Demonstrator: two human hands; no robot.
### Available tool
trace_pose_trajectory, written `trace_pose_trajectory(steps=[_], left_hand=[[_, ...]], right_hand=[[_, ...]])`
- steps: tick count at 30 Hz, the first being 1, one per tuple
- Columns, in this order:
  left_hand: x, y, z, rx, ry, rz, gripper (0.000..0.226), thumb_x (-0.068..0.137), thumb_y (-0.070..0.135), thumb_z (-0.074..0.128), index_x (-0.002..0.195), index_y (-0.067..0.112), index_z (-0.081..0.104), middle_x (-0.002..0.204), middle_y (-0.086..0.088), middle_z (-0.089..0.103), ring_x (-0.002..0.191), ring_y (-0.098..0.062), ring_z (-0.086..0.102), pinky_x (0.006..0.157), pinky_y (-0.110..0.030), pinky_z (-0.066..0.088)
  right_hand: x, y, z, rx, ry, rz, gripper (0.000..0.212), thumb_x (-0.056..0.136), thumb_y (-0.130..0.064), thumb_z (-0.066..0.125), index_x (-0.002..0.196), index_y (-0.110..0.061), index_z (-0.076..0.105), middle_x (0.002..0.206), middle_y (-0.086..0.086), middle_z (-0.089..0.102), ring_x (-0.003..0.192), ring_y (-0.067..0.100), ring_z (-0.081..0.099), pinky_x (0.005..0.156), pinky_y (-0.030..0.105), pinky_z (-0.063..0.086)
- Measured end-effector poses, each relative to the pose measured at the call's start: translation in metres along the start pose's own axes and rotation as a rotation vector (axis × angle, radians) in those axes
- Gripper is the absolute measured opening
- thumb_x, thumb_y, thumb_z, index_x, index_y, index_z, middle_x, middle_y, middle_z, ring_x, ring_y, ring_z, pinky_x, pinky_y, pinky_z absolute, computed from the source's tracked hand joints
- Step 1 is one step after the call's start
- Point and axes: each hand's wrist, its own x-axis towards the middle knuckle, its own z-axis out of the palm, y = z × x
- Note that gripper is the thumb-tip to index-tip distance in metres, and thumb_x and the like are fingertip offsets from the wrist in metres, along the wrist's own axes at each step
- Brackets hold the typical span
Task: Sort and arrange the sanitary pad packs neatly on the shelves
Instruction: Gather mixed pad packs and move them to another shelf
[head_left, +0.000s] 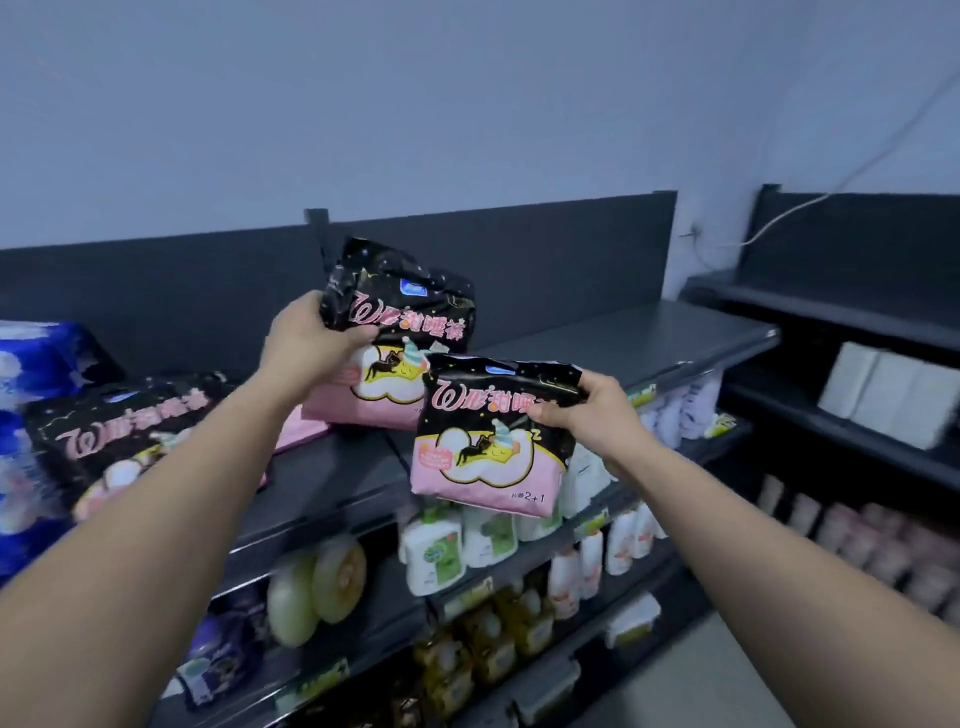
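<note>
Placing step, two packs at once. My left hand (306, 338) grips the top left corner of one black-and-pink pack (410, 317). The pack stands tilted, and its pink bottom edge looks to be down on the top shelf (649, 338), about mid-length and back from the front edge.

My right hand (597, 415) pinches the top right corner of a second matching pack (488, 447), which hangs in the air just in front of the shelf's front edge, not yet set down.

A third pack of the same kind (119, 431) lies flat toward the left end. Blue packs (36, 364) are stacked at the far left.

Next, as I judge it: stand the left pack square, then lift the right one over the edge and set it beside it, faces forward. The soft wrappers may slump.

The shelf below holds white bottles (436, 551).
</note>
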Motion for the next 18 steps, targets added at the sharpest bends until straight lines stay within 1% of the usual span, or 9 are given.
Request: trace_pose_trajectory(steps=[3,7,10,12,13,16,18], left_hand=[[-0.002,0.03,0.045,-0.068,-0.036,0.018,0.023,0.078,0.027,0.078,0.092,0.016,0.062,0.095,-0.004,0.068,0.091,-0.027,0.065,0.084,-0.045,0.054],[-0.007,0.068,0.113,-0.116,-0.06,0.038,0.02,0.079,0.025,0.078,0.087,0.018,0.061,0.091,-0.003,0.067,0.09,-0.026,0.064,0.083,-0.042,0.053],[-0.012,0.099,0.167,-0.173,-0.106,0.019,0.019,0.077,0.025,0.079,0.086,0.019,0.064,0.094,-0.004,0.07,0.091,-0.027,0.066,0.085,-0.045,0.054],[-0.018,0.121,0.204,-0.199,-0.151,0.019,0.018,0.077,0.025,0.079,0.082,0.021,0.062,0.095,-0.005,0.071,0.091,-0.028,0.067,0.085,-0.048,0.054],[-0.02,0.133,0.223,-0.215,-0.17,0.019,0.018,0.077,0.024,0.079,0.082,0.021,0.062,0.095,-0.006,0.071,0.091,-0.028,0.067,0.085,-0.046,0.054],[-0.033,0.169,0.278,-0.269,-0.242,0.019,0.018,0.078,0.019,0.079,0.088,0.018,0.063,0.094,-0.005,0.07,0.089,-0.026,0.066,0.083,-0.041,0.054],[-0.041,0.191,0.313,-0.32,-0.304,0.001,0.018,0.077,0.019,0.079,0.086,0.018,0.063,0.092,-0.003,0.07,0.087,-0.024,0.067,0.084,-0.043,0.055]], right_hand=[[0.002,0.004,-0.05,-0.042,0.12,-0.022,0.034,0.073,0.001,0.08,0.095,-0.023,0.068,0.085,-0.006,0.07,0.075,0.009,0.063,0.068,0.02,0.052],[0.008,0.016,-0.127,-0.095,0.255,-0.033,0.033,0.074,-0.001,0.079,0.095,-0.024,0.067,0.086,-0.007,0.069,0.082,0.014,0.064,0.081,0.029,0.052],[0.012,0.029,-0.193,-0.186,0.399,-0.015,0.031,0.072,-0.008,0.082,0.082,-0.034,0.067,0.083,-0.012,0.07,0.084,0.017,0.066,0.082,0.036,0.054],[0.013,0.036,-0.239,-0.236,0.478,-0.007,0.031,0.07,-0.011,0.083,0.076,-0.037,0.066,0.082,-0.014,0.071,0.085,0.017,0.068,0.086,0.04,0.054],[0.013,0.039,-0.262,-0.262,0.507,-0.001,0.029,0.07,-0.013,0.082,0.077,-0.036,0.066,0.082,-0.014,0.07,0.086,0.017,0.068,0.087,0.041,0.054],[0.009,0.044,-0.323,-0.338,0.554,0.037,0.026,0.073,-0.018,0.081,0.09,-0.029,0.066,0.087,-0.007,0.07,0.088,0.02,0.067,0.086,0.042,0.054],[0.006,0.049,-0.359,-0.363,0.58,0.076,0.026,0.074,-0.019,0.081,0.093,-0.028,0.066,0.092,-0.005,0.071,0.09,0.02,0.066,0.086,0.041,0.054]])
